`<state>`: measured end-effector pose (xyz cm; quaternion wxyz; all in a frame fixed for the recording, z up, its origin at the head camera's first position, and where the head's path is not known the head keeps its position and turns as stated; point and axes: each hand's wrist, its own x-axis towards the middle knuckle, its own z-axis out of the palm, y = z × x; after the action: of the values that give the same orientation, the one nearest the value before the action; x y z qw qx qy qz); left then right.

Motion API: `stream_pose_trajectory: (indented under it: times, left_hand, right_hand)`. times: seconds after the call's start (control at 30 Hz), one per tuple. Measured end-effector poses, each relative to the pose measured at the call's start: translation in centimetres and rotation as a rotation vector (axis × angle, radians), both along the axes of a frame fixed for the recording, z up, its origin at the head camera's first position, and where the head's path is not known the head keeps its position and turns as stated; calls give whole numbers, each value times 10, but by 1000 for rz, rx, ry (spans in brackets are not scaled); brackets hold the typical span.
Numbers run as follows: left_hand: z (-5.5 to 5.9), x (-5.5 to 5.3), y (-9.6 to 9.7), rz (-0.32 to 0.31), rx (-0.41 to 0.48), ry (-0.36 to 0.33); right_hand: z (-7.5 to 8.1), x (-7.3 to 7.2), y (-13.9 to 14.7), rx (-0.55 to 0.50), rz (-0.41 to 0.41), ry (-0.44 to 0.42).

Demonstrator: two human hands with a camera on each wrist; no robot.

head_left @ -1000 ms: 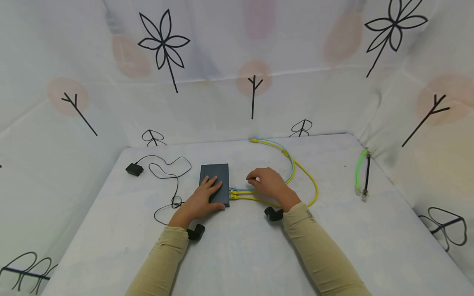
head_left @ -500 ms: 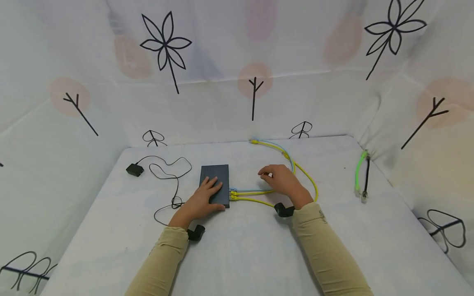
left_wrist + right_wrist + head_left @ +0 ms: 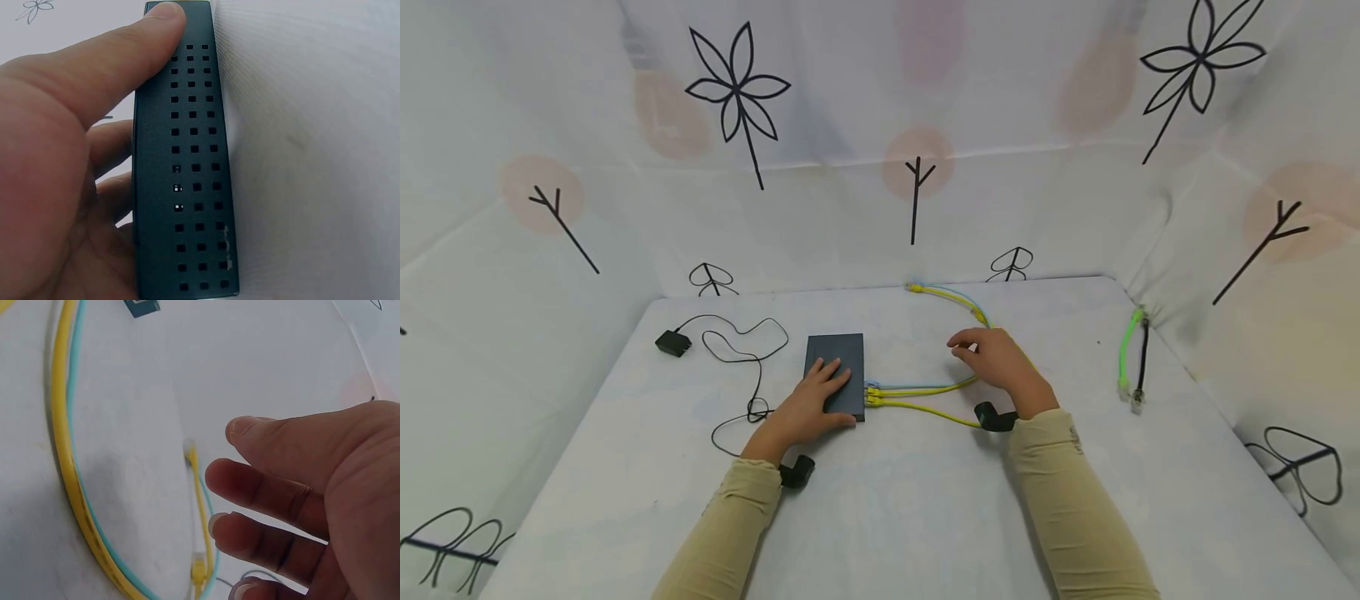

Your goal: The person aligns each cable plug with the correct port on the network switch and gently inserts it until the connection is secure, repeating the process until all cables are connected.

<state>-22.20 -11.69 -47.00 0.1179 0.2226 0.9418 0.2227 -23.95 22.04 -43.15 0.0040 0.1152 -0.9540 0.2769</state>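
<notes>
So, the dk grey box (image 3: 835, 347) is covered in part by the L hand (image 3: 807, 406), w/ its fingers spread over the top face & its thumb laid along the nr edge. In the L wrist view, the vented side wall (image 3: 153, 187) is seen beside that thumb. By the R hand (image 3: 1000, 358), held to the box's R, fingers are loosely bent; a small gap is left btwn thumb & fingertips. The box is laid flat approx. mid-table, w/ 3 plugs (image 3: 872, 395) seated in its R side. From these, 2 yellow cables (image 3: 60, 425) & a lt blue cable (image 3: 77, 331) are led R, partly hidden by the R hand & wrist; a yellow plug (image 3: 915, 287) is seen nr the far edge. On the box's L, a black adapter (image 3: 672, 343) is placed, w/ its thin cord (image 3: 759, 358) looped & tangled, then covered nr the L wrist. Nr the R edge of the table (image 3: 880, 517), a short green cable (image 3: 1124, 350) & a short black cable (image 3: 1143, 358) are set side by side. Tan sleeves (image 3: 1075, 492) are worn. Behind, white fabric (image 3: 820, 225) is hung, printed w/ black plant outlines.
</notes>
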Motion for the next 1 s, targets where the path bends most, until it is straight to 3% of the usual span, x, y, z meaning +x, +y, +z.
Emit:
stream_pose_trajectory:
  times: [0.23,1.0]
  left_hand:
    - [1,0,0,4,4,5]
    - [1,1,1,2,-1,12]
  right_hand:
    - [5,2,21,1,-59,-63]
    - [6,10,82,-9,-188,-91]
